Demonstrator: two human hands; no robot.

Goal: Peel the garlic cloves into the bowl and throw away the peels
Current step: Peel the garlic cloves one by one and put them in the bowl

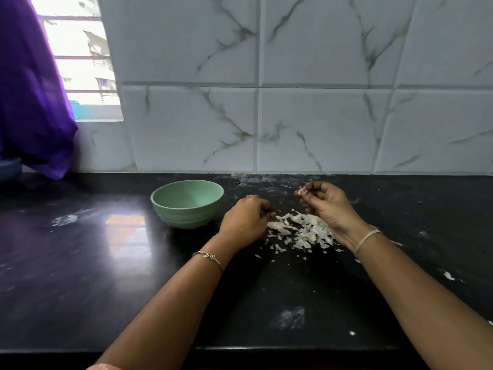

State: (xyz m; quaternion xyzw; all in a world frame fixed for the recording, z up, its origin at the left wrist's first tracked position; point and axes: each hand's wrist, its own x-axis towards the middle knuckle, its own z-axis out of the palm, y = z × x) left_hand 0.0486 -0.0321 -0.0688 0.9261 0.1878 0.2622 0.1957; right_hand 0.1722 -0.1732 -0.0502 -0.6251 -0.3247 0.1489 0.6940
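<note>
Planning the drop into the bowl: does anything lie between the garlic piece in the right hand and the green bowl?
The left hand lies directly between the garlic piece pinched by the right hand and the green bowl; nothing else visible does.

The only view comes from a camera on the person's head. It looks forward and down across the dark worktop (80, 263) to the tiled wall (320, 116), which it faces almost square-on. The wall fills the upper half and the worktop the lower. The wide lens bends the tile lines and takes in a window (80, 62) and curtain (29, 89) at far left. Both forearms (173, 303) enter from the bottom edge. The left hand (245, 220) and right hand (328, 206) sit mid-frame at arm's reach, near enough to show the garlic clove (300, 192) pinched in the right.
</note>
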